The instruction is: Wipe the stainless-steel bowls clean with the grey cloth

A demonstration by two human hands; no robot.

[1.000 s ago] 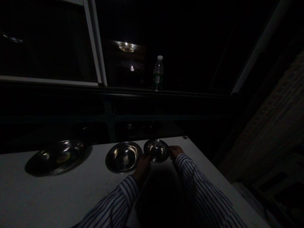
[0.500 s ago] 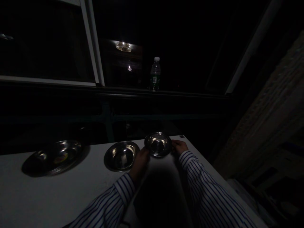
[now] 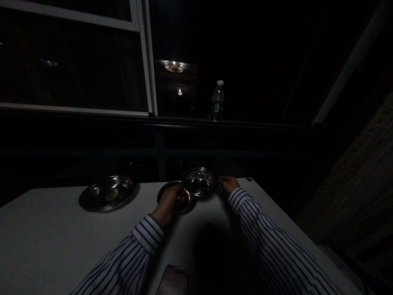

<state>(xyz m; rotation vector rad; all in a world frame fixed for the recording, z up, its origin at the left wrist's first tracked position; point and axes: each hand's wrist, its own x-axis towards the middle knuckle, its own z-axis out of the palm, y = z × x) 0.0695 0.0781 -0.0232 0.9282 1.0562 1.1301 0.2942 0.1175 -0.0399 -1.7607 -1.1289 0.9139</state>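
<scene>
Sleeves, one pair, blue-and-white striped, nearest the viewer. Flat dark-edged object, one, at the lower edge, partly pixelated, kind not discernible.

Left hand: grip narrowed to a pinch at the left rim of the raised bowl; finger detail was dim. Right hand: grip likewise pinched, at the right rim.

Raised steel bowl, one, round, held between both hands near the worktop's far edge. Its mouth faced upward and toward the wearer; its outline, foreshortened, ran longest from left to right.

Second steel bowl, one, on the worktop, partly hidden by the left hand. Larger steel dish, one, at left, mouth up, yellow-marked inside.

Plastic bottle, one, white-capped, green-labelled, upright on the ledge beyond. Window frame, pale, behind.
</scene>
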